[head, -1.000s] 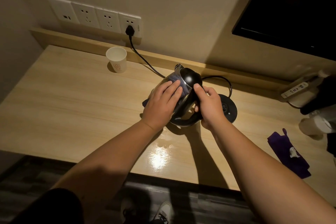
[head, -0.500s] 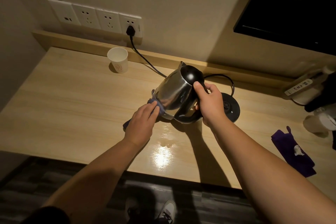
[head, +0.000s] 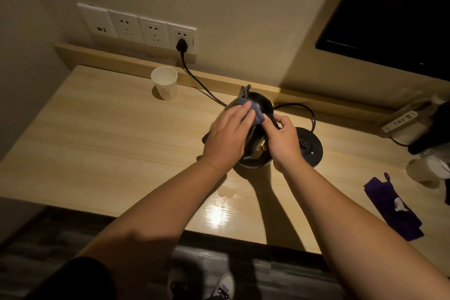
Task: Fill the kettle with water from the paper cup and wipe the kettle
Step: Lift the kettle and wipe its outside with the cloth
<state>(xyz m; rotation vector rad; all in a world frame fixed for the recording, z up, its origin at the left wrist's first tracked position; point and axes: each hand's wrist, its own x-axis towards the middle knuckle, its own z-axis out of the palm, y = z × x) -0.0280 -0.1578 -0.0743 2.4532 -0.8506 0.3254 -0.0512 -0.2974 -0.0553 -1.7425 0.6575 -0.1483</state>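
A steel kettle point(head: 261, 105) with a black lid stands tilted on the wooden table point(head: 109, 143), off its black base point(head: 308, 147). My left hand point(head: 226, 136) presses a blue-grey cloth point(head: 330, 114) against the kettle's top and left side, hiding most of the body. My right hand point(head: 283, 140) grips the black handle at the kettle's right. The cloth's end sticks up behind the lid. A white paper cup point(head: 165, 83) stands upright at the back left, apart from both hands.
A black cord point(head: 199, 85) runs from a wall socket point(head: 181, 38) behind the kettle to the base. A purple cloth point(head: 392, 207) lies at the right front. Bottles and a remote crowd the far right edge. A dark screen hangs upper right.
My left hand has moved with the cloth from the kettle's lower left side up onto its top and side. The kettle has been set more upright. My right hand stays on the handle.
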